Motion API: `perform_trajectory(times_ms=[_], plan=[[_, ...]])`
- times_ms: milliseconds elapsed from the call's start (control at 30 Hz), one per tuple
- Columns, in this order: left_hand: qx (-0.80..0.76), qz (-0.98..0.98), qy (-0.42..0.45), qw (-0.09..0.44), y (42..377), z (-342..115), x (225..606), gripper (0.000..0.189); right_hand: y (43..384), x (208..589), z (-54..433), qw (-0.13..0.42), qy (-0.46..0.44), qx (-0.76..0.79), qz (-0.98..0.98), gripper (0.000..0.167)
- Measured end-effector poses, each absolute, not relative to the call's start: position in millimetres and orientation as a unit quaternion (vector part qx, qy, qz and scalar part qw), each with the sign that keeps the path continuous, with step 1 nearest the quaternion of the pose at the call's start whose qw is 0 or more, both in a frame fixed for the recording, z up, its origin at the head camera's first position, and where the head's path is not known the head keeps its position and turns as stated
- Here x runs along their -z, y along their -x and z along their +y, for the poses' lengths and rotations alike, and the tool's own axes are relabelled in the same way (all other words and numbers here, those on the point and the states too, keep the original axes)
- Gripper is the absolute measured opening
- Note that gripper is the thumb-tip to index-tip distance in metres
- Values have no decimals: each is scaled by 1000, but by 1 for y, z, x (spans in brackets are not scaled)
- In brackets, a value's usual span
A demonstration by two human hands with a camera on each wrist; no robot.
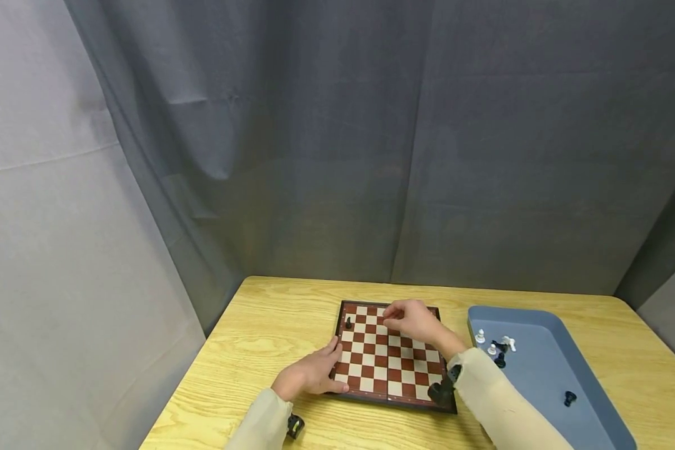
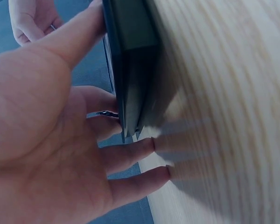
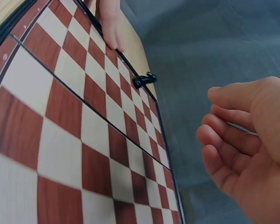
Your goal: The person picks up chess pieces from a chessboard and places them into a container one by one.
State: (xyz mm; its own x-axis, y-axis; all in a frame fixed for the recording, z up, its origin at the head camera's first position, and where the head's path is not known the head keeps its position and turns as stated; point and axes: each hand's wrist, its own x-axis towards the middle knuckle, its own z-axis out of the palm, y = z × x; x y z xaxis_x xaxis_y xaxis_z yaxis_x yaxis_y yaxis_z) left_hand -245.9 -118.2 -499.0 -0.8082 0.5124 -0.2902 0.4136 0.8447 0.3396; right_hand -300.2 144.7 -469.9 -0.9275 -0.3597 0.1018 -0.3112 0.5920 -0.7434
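Observation:
A red-and-cream chessboard (image 1: 367, 360) with a dark frame lies on the wooden table. One small black chess piece (image 1: 348, 323) stands near its far left corner, seen also in the right wrist view. My left hand (image 1: 314, 370) rests at the board's left edge. Its thumb is by the near corner, and two fingertips (image 2: 162, 172) touch the tabletop beside the frame. Over the far right half of the board hovers my right hand (image 1: 413, 322). In the right wrist view its fingers (image 3: 224, 133) are loosely bent, with no piece visible between them and the thumb.
To the right of the board stands a blue-grey tray (image 1: 540, 375). Several white and black pieces lie or stand near its left side, and a black piece (image 1: 570, 398) lies apart farther right. Grey curtains (image 1: 337, 187) hang behind the table (image 1: 247, 356).

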Motion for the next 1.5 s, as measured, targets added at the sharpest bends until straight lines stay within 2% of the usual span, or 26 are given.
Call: perform_trajectory(times_ms=[367,567,867,1500], plan=[[-129,942,-241,197,245,-117,499,90,309,489,122,33,159,420,893,22],[-128,942,-241,193,245,-118,497,90,315,496,107,12,165,410,897,22],[-130,944,-238,189,244,-125,502,90,322,508,84,13,165,403,900,25],[-123,943,-240,197,247,-119,500,90,334,519,76,11,181,367,912,33]])
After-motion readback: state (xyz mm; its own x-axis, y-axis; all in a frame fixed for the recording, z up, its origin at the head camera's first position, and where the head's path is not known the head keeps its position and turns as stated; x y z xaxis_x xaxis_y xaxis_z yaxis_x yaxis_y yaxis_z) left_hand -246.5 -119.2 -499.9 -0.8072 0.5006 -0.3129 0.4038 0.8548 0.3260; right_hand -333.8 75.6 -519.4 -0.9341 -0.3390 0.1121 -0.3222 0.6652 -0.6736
